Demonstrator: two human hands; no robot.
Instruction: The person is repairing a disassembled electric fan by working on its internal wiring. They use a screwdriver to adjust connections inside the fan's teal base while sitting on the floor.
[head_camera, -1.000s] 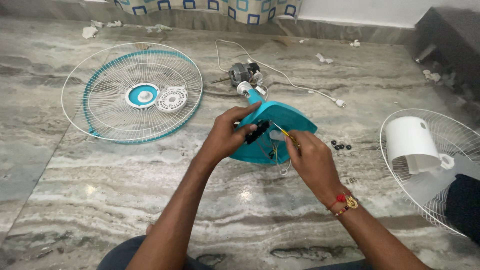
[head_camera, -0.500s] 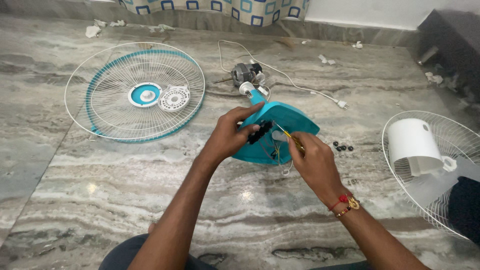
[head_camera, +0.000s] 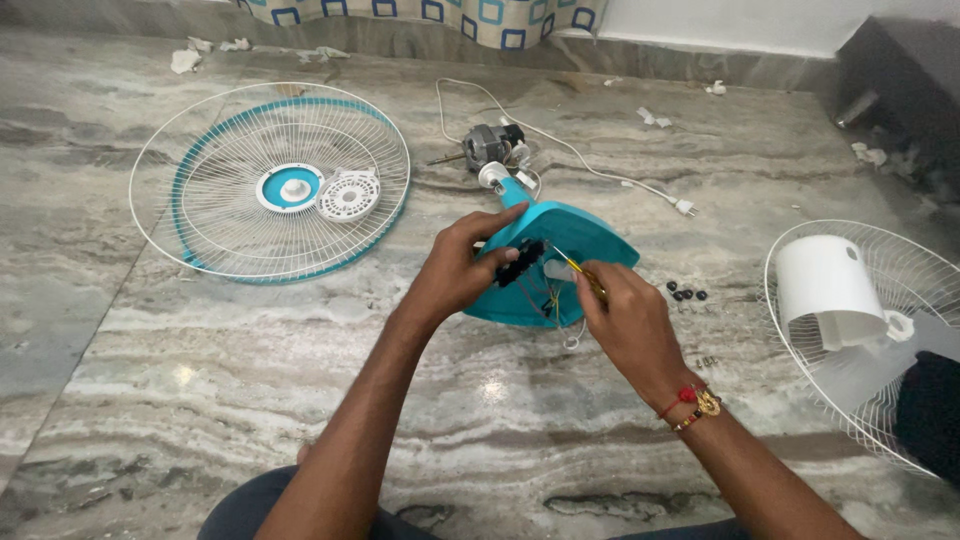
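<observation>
- The marble floor (head_camera: 200, 400), grey and veined, fills the view from near to far.
- On the far left lies a round wire fan guard (head_camera: 270, 180) with a teal ring and a teal hub; a small white vented cap (head_camera: 348, 194) rests on its wires, just right of the hub.
- At the right edge sits a second wire guard (head_camera: 800, 350), cut off by the frame, with a white cylindrical cover (head_camera: 825, 280) lying on it.
- In the middle, near the hands, is the teal fan base (head_camera: 570, 250), tipped up on the floor with its hollow underside turned toward the viewer; loose wires show inside.
- Beyond the base lies the grey fan motor (head_camera: 490, 148), and a white power cord (head_camera: 600, 165) trails from there to a plug on the right.
- The left hand (head_camera: 455, 275) grips the left edge of the base, fingers curled round a black part set in it.
- The right hand (head_camera: 625, 320) is closed on a thin yellow-handled tool (head_camera: 580, 275), probably a screwdriver, whose tip points into the base.
- A red and gold wristband (head_camera: 693, 405) circles the right wrist.
- A few small black knobs (head_camera: 685, 294) lie on the floor just right of the base.
</observation>
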